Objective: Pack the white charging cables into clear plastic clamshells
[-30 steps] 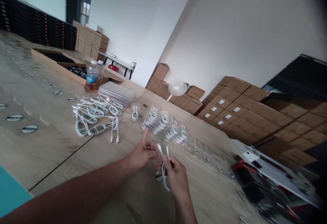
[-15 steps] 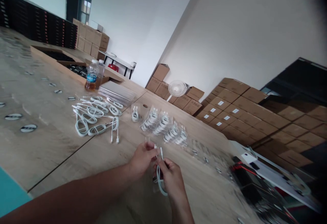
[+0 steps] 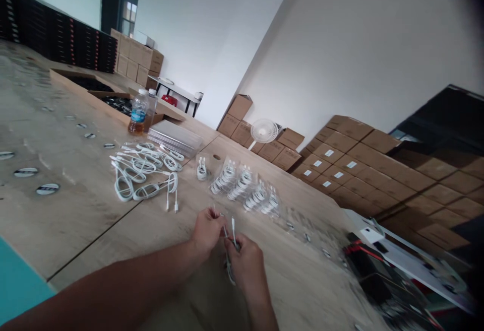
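In the head view, my right hand (image 3: 247, 258) is closed on a coiled white charging cable (image 3: 233, 226), whose plug end sticks up past the fingers. A loop of it hangs below, partly hidden by the palm. Close beside it, my left hand (image 3: 207, 230) pinches a clear plastic piece (image 3: 214, 209) with thin upright edges; its full shape is hard to make out. Loose white cables (image 3: 145, 170) lie in a pile on the wooden table beyond my left hand. Past my hands stand rows of coiled cables in clear plastic packs (image 3: 240, 185).
Flat clear plastic sheets (image 3: 176, 137) are stacked near two bottles (image 3: 138, 114) and a cardboard tray (image 3: 109, 102). Clear packs with oval labels (image 3: 48, 189) spread over the left. Black boxes (image 3: 56, 34), a fan (image 3: 263, 131) and cardboard cartons (image 3: 348, 144) stand farther back.
My right hand has shifted slightly left and turned, and the cable's loop hangs closer under the hands. The left hand has moved a little left, still pinching the clear plastic piece.
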Demonstrator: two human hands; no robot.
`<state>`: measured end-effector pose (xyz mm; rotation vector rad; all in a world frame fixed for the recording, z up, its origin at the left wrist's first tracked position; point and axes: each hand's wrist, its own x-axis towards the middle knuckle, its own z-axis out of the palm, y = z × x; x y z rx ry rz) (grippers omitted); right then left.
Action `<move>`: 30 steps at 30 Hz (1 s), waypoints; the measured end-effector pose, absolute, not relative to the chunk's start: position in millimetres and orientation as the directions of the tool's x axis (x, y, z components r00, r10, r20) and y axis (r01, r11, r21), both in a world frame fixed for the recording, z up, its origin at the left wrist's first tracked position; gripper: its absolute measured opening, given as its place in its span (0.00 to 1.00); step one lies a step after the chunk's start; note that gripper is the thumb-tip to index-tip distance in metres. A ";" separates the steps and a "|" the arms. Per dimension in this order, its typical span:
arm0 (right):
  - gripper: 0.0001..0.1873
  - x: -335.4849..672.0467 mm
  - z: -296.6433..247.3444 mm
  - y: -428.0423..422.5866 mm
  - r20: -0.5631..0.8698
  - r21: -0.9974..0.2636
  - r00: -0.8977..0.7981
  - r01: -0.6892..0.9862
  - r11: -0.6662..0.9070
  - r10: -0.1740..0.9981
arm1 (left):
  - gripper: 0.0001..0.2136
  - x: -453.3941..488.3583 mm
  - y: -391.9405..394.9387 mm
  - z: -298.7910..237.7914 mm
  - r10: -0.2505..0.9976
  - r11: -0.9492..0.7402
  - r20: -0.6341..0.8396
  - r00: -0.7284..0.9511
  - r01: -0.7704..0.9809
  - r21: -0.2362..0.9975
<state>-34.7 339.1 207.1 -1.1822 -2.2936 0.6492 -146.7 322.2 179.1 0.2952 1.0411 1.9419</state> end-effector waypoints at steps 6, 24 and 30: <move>0.08 -38.7 196.6 335.4 0.346 -0.544 -0.461 0.611 0.575 0.817 | 0.09 -151.7 323.5 175.4 0.806 -0.249 -0.215 -0.552 -0.645 0.722; 0.14 -25.2 212.8 338.4 0.287 -0.834 -0.328 0.377 0.404 0.900 | 0.14 -158.7 308.0 197.6 0.971 -0.153 -0.055 -0.234 -0.777 0.610; 0.16 -23.3 217.2 338.3 0.265 -0.843 -0.341 0.373 0.388 0.902 | 0.11 -159.1 306.2 201.5 0.977 -0.151 -0.013 -0.212 -0.741 0.654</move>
